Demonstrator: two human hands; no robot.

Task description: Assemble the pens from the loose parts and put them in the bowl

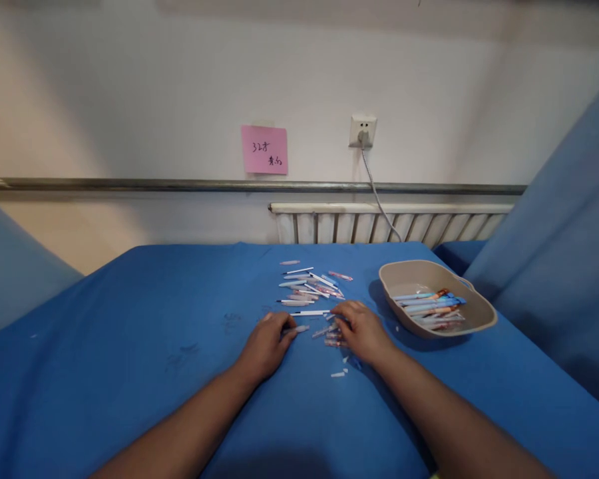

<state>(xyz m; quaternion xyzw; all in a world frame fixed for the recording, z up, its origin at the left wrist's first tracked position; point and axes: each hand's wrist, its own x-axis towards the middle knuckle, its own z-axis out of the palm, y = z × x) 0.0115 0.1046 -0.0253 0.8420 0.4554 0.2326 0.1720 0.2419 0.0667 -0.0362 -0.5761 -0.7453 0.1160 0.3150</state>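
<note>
Our left fingers [286, 341] pinched a pen barrel [302, 328]; just beyond, our right fingers [344, 308] touched a white refill [310, 313], grip unclear to us. Light, level handling seemed best.

Left grip [264, 342]: back upward, thumb and fingers bent inward in a pinch. Right grip [363, 332]: near and facing the left, fingers curled, thumb below forefinger. Bare forearms [204, 414] extend behind both grips, spreading outward.
</note>
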